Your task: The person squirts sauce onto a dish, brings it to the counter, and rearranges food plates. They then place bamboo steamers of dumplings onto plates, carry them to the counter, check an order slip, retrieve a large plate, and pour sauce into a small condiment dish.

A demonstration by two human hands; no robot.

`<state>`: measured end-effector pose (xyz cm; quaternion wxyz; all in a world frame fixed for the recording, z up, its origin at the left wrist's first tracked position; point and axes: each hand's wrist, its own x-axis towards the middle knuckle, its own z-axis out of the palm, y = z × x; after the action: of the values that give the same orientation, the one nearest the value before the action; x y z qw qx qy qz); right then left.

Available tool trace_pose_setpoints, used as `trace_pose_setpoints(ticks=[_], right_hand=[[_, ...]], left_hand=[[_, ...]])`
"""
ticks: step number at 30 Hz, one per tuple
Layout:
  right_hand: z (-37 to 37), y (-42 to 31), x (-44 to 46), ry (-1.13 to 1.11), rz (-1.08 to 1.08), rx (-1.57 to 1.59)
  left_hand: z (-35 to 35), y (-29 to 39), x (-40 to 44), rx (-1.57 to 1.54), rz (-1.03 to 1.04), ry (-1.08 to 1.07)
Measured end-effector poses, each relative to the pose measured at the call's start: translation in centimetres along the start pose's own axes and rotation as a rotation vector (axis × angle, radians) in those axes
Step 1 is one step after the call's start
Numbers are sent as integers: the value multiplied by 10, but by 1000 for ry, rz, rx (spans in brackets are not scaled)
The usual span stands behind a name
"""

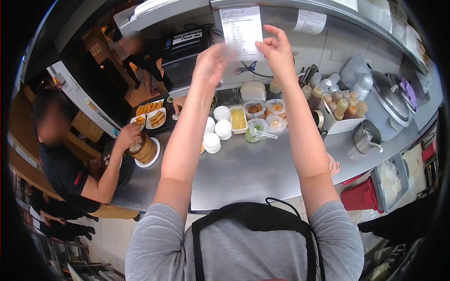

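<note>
A printed order slip (243,28) hangs down from the shelf edge in front of me. My right hand (276,49) pinches its right edge, with the thumb over the paper. At the slip's lower left is my left hand (211,63), its fingertips smeared by motion, so whether they grip the paper cannot be told. Below my raised arms, stacks of white lidded cups (212,142) stand on the steel counter (243,178). Beside them are a tub of yellow food (238,119) and several clear bags of food (255,109).
A second slip (310,21) hangs farther right. Sauce bottles fill a white basket (342,122), with a metal pitcher (367,136) nearby. At left, a co-worker's hand (129,137) touches a bamboo steamer (144,151). A black printer (185,58) stands behind my left arm.
</note>
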<state>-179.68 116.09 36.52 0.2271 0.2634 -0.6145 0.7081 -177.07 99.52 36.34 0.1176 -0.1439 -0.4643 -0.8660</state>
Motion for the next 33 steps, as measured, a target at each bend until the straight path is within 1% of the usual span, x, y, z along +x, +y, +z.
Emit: trace_pose_setpoints(ticks=[3,9,12,14,18,24,26,30,33], right_hand=[[0,3,0,8,-3,-12],[-2,0,-2,6,3,-14],[-4,5,1,3,22,46],[-3,5,0,19,9,-12],[-1,-3,-4,16,33,-4],[-3,-4,-4,2,31,-6],[-5,-3,-1,-20,15,-34],[-6,0,0,-13,12,-1],[-5,6,1,-22,-4,26]], left_hand=[[2,-1,1,-36,4,-25],[12,-1,2,10,18,3],[15,-1,3,39,18,12],[15,1,2,-50,-3,35],[12,2,0,-55,15,44],[6,5,2,-72,-1,28],[6,5,3,-54,28,-24],[12,6,9,-76,18,-38],[18,6,15,-43,58,-40]])
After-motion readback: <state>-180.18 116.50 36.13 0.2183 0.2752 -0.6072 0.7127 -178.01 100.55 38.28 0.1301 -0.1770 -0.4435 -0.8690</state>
